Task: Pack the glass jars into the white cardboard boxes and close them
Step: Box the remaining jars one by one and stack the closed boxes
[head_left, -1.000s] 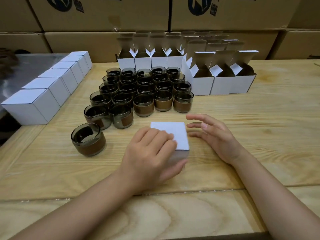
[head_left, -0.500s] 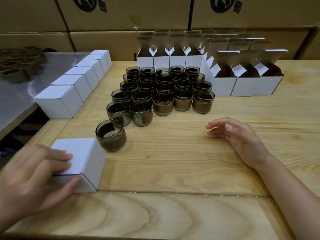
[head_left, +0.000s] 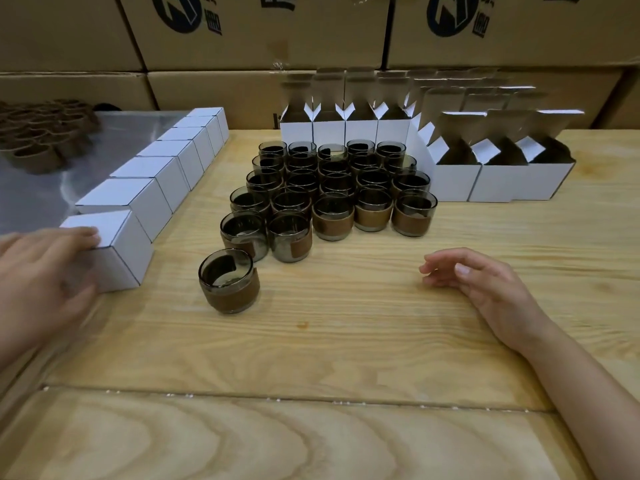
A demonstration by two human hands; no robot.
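A closed white box stands at the near end of a row of closed white boxes along the table's left edge. My left hand grips it, fingers over its top and thumb on its near side. Several smoked glass jars with brown sleeves stand grouped mid-table, and one single jar sits apart in front of them. Open white boxes with raised flaps line the back and right. My right hand rests on the wood, fingers loosely curled, holding nothing.
Large brown cartons are stacked behind the wooden table. To the left, a metal surface carries several brown cardboard sleeves. A seam between table boards runs across the near part.
My left hand has carried the closed box from the table's middle to the left and set it at the near end of the row. My right hand stayed resting on the table.
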